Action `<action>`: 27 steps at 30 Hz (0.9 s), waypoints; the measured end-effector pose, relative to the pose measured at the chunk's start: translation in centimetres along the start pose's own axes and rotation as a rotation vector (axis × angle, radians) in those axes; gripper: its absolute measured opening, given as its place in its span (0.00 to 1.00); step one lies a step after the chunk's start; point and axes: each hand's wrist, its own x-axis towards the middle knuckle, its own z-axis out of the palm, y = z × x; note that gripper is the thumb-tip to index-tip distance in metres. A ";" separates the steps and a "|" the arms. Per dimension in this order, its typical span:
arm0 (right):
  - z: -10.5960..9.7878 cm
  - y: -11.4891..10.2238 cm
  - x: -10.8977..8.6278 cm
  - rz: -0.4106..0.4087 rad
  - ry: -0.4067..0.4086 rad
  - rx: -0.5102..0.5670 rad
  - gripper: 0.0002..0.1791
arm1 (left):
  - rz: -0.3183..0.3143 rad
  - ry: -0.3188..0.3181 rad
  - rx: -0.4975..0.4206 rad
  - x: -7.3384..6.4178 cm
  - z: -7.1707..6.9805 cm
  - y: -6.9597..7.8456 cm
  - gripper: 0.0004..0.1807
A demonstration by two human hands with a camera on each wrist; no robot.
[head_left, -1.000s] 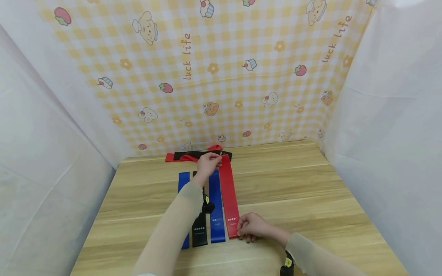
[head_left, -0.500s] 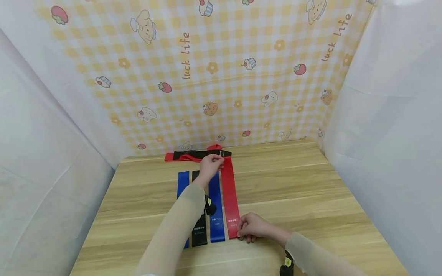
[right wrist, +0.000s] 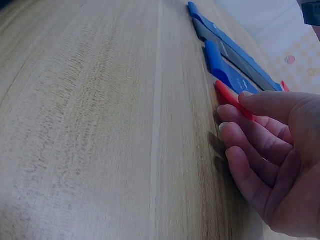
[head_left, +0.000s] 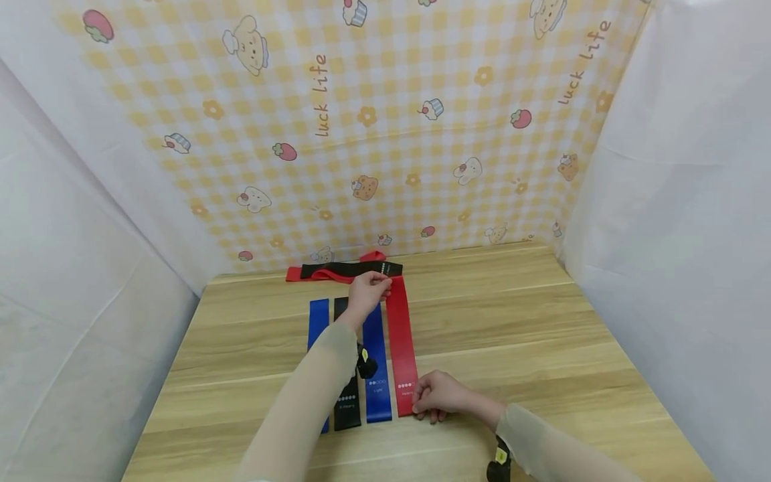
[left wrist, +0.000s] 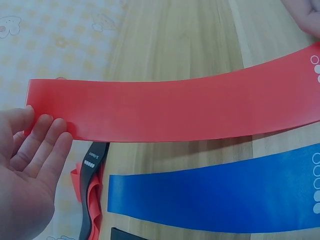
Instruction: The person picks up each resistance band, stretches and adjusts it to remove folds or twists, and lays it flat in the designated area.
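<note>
A red resistance band, printed with dots and small lettering at its near end, lies lengthwise on the table. My left hand pinches its far end between thumb and fingers. In the left wrist view that end of the band looks slightly raised above the wood. At the near right corner, my right hand pinches the band's edge, thumb on top, as the right wrist view shows. Left of the red one lie a blue band, a black band and another blue band, the last two partly hidden by my left arm.
At the back edge of the wooden table, a black band lies in a loose heap with crumpled red material. A checked cloth hangs behind, and white sheets stand at both sides.
My left hand has shifted slightly right and toward me with the red band's far end, which now lies straighter beside the blue band. My right hand stays at the near corner.
</note>
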 end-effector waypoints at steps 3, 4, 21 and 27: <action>-0.1 -0.2 0.0 0.001 -0.001 -0.001 0.05 | 0.006 0.001 0.006 0.0 -0.1 0.0 0.09; -0.1 -0.2 0.0 0.000 -0.003 0.000 0.05 | 0.008 0.001 0.006 0.0 -0.1 -0.1 0.09; 0.0 0.0 0.2 0.001 -0.011 0.003 0.05 | 0.020 -0.025 0.019 -0.1 0.0 0.4 0.08; -0.1 -0.1 0.1 -0.005 -0.016 -0.006 0.05 | 0.015 -0.027 0.032 -0.1 0.0 0.2 0.08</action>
